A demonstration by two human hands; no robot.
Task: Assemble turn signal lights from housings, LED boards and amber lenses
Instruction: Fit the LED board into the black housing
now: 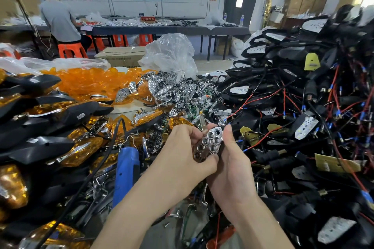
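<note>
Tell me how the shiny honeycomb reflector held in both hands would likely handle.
The reflector is probably stiff: it holds its shape between the left hand and right hand. Its mirror-like plating looks slippery, so a firm grip helps. It seems thin and light, and might scratch or crack if squeezed.

Upper left, a person [58, 20] sits on an orange stool [71, 50] at a long table [162, 30]. A clear plastic bag [172, 54] stands mid-frame, and what look like water bottles [241, 20] are at upper right.
</note>
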